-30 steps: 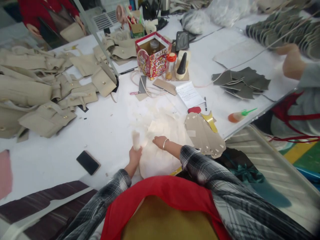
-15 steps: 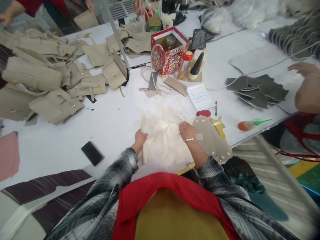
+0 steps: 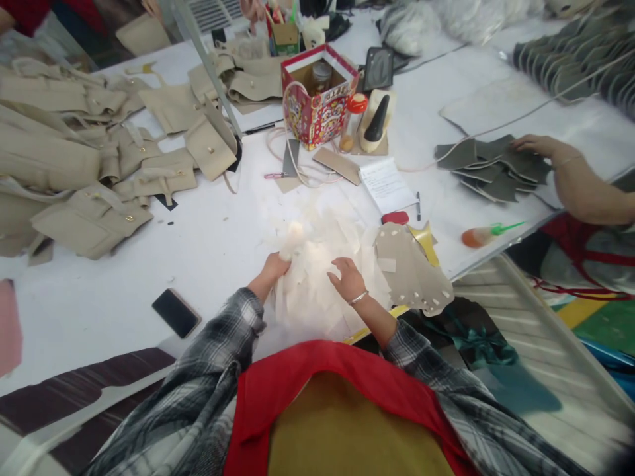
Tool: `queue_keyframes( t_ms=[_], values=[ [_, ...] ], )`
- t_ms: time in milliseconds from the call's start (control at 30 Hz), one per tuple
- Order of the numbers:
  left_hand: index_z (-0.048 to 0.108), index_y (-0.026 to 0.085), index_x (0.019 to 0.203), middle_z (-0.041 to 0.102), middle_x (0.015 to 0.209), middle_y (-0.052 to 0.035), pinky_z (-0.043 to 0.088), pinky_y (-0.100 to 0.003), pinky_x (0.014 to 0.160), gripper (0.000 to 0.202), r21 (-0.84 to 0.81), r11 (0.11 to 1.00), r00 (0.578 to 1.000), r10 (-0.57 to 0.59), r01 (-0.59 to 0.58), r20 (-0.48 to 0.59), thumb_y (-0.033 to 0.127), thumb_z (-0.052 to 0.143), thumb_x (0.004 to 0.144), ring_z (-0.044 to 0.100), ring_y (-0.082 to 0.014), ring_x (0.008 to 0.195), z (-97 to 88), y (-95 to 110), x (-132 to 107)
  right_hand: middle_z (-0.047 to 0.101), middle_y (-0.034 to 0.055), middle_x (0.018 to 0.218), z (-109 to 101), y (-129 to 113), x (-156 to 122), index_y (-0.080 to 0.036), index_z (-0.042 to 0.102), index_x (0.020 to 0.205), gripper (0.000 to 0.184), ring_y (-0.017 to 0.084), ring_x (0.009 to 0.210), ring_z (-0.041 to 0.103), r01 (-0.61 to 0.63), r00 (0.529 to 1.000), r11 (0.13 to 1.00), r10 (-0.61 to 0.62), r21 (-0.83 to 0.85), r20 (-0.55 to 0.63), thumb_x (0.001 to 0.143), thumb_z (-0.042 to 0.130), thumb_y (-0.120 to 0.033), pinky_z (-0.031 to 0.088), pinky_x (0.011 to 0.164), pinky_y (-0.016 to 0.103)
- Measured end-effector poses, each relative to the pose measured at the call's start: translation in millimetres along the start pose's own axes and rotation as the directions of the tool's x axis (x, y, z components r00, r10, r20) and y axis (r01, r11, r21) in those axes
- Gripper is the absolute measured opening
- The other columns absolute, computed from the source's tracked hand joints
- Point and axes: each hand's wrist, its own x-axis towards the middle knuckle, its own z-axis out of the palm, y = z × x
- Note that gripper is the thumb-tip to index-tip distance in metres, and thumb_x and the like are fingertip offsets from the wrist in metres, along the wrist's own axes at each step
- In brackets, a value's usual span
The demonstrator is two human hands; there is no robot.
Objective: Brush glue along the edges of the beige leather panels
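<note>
A loose heap of thin, crinkled off-white sheets [image 3: 322,297], like tissue paper or backing film, lies on the table in front of me. At its left edge my left hand [image 3: 276,266] is closed, fingers curled over a sheet's edge. My right hand [image 3: 349,280], a bracelet at the wrist, hovers over the right part of the heap with thumb and fingers apart and nothing held. Right of the heap lies a flat beige-grey piece [image 3: 411,268] with small white tabs along its edge, a yellow strip [image 3: 424,243] across its top corner.
A phone [image 3: 176,312] lies at left, below piled beige bags [image 3: 94,218]. Beyond the heap stand a red patterned box [image 3: 317,106], a notepad [image 3: 387,185] and a red-capped jar [image 3: 353,122]. At right, a co-worker's hand [image 3: 538,145] touches dark grey pieces [image 3: 489,168] near a glue bottle [image 3: 479,237].
My right hand has let go of the sheets' right side and moved left over the heap, opening. The heap looks more spread. The co-worker's hand has reached onto the grey pieces.
</note>
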Motion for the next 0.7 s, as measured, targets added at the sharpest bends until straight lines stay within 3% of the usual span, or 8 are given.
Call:
queue_keyframes(
  t_ms=[100,200,300,367,400,467,600,700],
  values=[
    [0.051,0.017,0.050,0.051,0.047,0.0005,0.036,-0.023,0.051,0.015,-0.009,0.996,0.996,0.090,-0.090,0.010,0.020,0.062,0.060,0.051,-0.0136,0.051,-42.5,5,-32,0.057,0.0096,0.104,-13,-17,9,-0.017,0.059,0.103,0.027,0.016,0.081,0.059,0.007,1.000,0.986,-0.007,0.164,0.001,0.084,0.051,-0.035,0.049,0.076,0.030],
    [0.052,0.016,0.051,0.050,0.045,0.0022,0.033,-0.021,0.046,0.016,-0.073,0.978,0.976,0.203,-0.197,0.080,0.023,0.063,0.060,0.044,-0.0096,0.044,-70.5,19,-64,0.058,0.0075,0.106,-17,-53,20,-0.019,0.059,0.104,0.031,0.016,0.091,0.058,0.123,0.986,0.931,-0.154,0.344,0.065,0.081,0.054,-0.039,0.049,0.071,0.026],
    [0.052,0.016,0.052,0.049,0.044,0.0023,0.032,-0.020,0.043,0.019,-0.179,0.954,0.960,0.262,-0.241,0.101,0.026,0.064,0.062,0.042,-0.0085,0.043,-78.6,37,-85,0.061,0.0046,0.101,-14,-83,26,-0.019,0.062,0.093,0.027,0.018,0.093,0.057,0.162,0.929,0.868,-0.295,0.470,0.224,0.072,0.062,-0.036,0.047,0.072,0.026],
    [0.053,0.015,0.053,0.048,0.044,0.0025,0.032,-0.020,0.043,0.020,-0.238,0.934,0.961,0.276,-0.266,0.008,0.027,0.066,0.062,0.042,-0.0082,0.043,-75.9,47,-90,0.063,0.0014,0.080,-11,-90,26,-0.017,0.062,0.076,0.017,0.016,0.079,0.059,0.078,0.882,0.847,-0.305,0.526,0.359,0.070,0.062,-0.033,0.046,0.067,0.025],
    [0.054,0.015,0.054,0.048,0.044,0.0025,0.033,-0.020,0.043,0.019,-0.260,0.926,0.962,0.269,-0.274,-0.056,0.027,0.067,0.061,0.042,-0.0083,0.043,-73.2,50,-90,0.061,-0.0002,0.069,-9,-90,25,-0.017,0.060,0.069,0.016,0.014,0.069,0.058,0.020,0.872,0.841,-0.279,0.541,0.402,0.070,0.061,-0.033,0.045,0.064,0.025],
    [0.055,0.014,0.056,0.049,0.045,0.0024,0.033,-0.020,0.043,0.019,-0.305,0.914,0.961,0.226,-0.266,-0.161,0.028,0.069,0.059,0.044,-0.0086,0.043,-66.7,54,-88,0.056,-0.0019,0.055,-9,-83,21,-0.017,0.054,0.060,0.023,0.011,0.056,0.053,-0.106,0.895,0.847,-0.148,0.521,0.422,0.073,0.058,-0.036,0.043,0.056,0.023],
    [0.051,0.015,0.052,0.046,0.040,0.0028,0.033,-0.022,0.040,0.027,-0.436,0.870,0.962,0.136,-0.230,-0.235,0.034,0.069,0.060,0.041,-0.0086,0.038,-57.8,56,-82,0.047,-0.0001,0.042,-22,-58,16,-0.019,0.045,0.048,0.044,0.012,0.045,0.047,-0.298,0.924,0.896,0.185,0.328,0.334,0.085,0.044,-0.045,0.037,0.050,0.026],
    [0.052,0.015,0.053,0.045,0.039,0.0033,0.033,-0.022,0.038,0.028,-0.448,0.855,0.956,0.165,-0.261,-0.243,0.036,0.070,0.060,0.040,-0.0083,0.037,-56.5,60,-85,0.048,0.0028,0.044,-43,-42,13,-0.020,0.046,0.048,0.042,0.016,0.055,0.053,-0.293,0.937,0.917,0.220,0.272,0.271,0.084,0.048,-0.042,0.039,0.056,0.028]
  ],
)
